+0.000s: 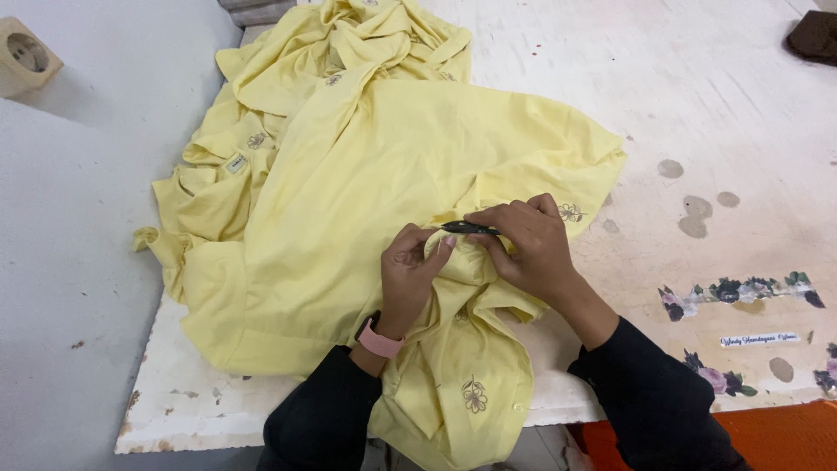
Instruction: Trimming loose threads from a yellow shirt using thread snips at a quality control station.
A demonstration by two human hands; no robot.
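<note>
Right hand (pixel 534 249) is pinched shut on a small dark thread snip (pixel 469 228), its tip at a bunched fold of the yellow garment (pixel 366 174). Left hand (pixel 411 270), with a pink wristband (pixel 380 342), is clamped on that same fold just beside the snip. Yellow garments lie heaped on the worn white counter (pixel 724 113), one hanging over its near edge.

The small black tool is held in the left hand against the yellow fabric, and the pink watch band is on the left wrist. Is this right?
Not quite. The head view shows the small black tool in the right hand, not the left hand. It does lie against the yellow fabric, and the pink watch band is on the left wrist.
</note>
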